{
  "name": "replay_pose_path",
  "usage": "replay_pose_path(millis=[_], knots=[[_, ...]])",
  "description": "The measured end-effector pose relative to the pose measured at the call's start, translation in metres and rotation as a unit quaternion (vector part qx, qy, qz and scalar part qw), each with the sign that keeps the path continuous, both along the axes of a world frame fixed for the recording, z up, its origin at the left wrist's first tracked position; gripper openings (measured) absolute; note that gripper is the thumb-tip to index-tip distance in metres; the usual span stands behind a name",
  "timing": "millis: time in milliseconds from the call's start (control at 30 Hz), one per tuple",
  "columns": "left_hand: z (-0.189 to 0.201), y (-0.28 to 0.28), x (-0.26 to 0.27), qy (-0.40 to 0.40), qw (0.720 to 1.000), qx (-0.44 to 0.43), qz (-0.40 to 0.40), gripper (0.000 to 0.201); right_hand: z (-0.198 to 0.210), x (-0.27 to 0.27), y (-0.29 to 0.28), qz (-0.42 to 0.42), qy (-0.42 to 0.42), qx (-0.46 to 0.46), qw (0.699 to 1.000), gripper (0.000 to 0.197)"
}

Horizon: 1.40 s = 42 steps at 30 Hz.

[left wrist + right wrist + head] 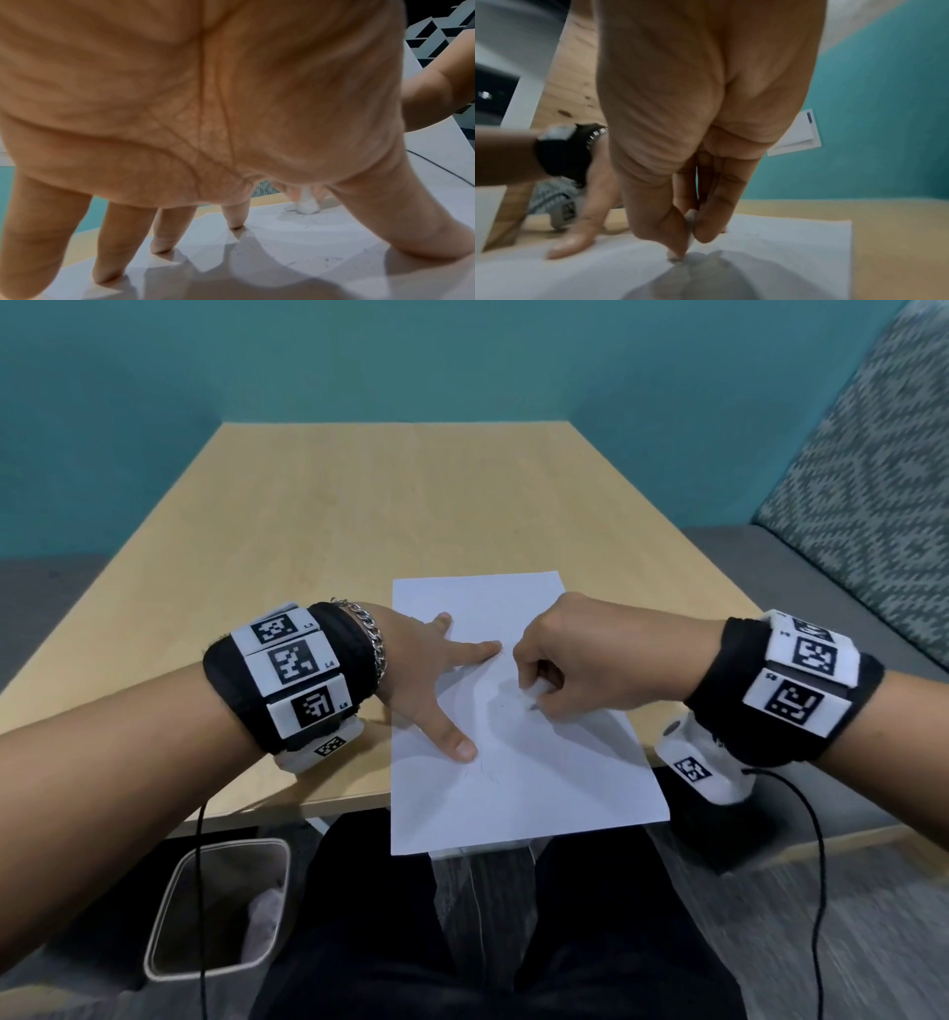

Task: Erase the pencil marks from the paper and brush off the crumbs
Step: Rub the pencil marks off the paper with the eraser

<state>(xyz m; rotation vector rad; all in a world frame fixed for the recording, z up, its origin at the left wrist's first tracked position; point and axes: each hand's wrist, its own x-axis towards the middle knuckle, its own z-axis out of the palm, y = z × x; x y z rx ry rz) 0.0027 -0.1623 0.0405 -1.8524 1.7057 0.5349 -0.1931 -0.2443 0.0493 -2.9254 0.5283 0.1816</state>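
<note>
A white sheet of paper lies on the wooden table, its near end hanging over the front edge. Faint pencil marks show below my left thumb. My left hand rests flat on the paper's left side with fingers spread. My right hand pinches a small white eraser between thumb and fingers, its tip on the paper. The eraser stands among dark crumbs on the paper in the left wrist view. The right wrist view has the eraser pressed to the paper beside the left hand.
A waste bin stands on the floor at the left, below the table edge. A patterned bench runs along the right. A black cable hangs from my right wrist. My legs in dark trousers are under the table.
</note>
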Motion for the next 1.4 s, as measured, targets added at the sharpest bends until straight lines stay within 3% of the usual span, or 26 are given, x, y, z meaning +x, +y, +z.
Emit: replay_pose_path(millis=[233, 400, 533, 700, 833, 1033, 1200, 1400], knots=[[0.000, 0.001, 0.000, 0.000, 1.000, 0.000, 0.001, 0.140, 0.000, -0.002, 0.016, 0.038, 0.014, 0.011, 0.999, 0.009], [0.000, 0.001, -0.001, 0.001, 1.000, 0.001, 0.004, 0.141, 0.000, 0.004, -0.001, -0.004, -0.005, -0.028, 1.000, 0.010], [0.001, 0.001, 0.000, 0.004, 1.000, 0.002, 0.007, 0.139, 0.001, 0.008, 0.016, 0.045, 0.016, 0.007, 0.999, 0.011], [0.001, 0.001, 0.000, 0.001, 1.000, 0.004, 0.010, 0.144, 0.001, 0.012, -0.004, 0.000, -0.019, -0.028, 0.999, 0.015], [0.003, 0.001, 0.000, 0.007, 1.000, 0.007, 0.006, 0.139, -0.003, 0.010, 0.012, 0.027, -0.016, 0.013, 0.999, 0.016], [0.007, 0.002, 0.003, -0.015, 1.000, 0.017, 0.002, 0.135, 0.010, -0.013, -0.019, -0.033, -0.030, 0.024, 0.999, 0.021], [0.011, 0.003, 0.000, 0.007, 1.000, -0.001, -0.012, 0.130, 0.001, -0.026, -0.011, -0.052, -0.020, 0.024, 0.998, 0.017], [0.005, -0.002, -0.006, 0.024, 1.000, -0.007, -0.011, 0.134, 0.002, -0.007, -0.007, -0.023, -0.043, 0.011, 0.999, 0.022]])
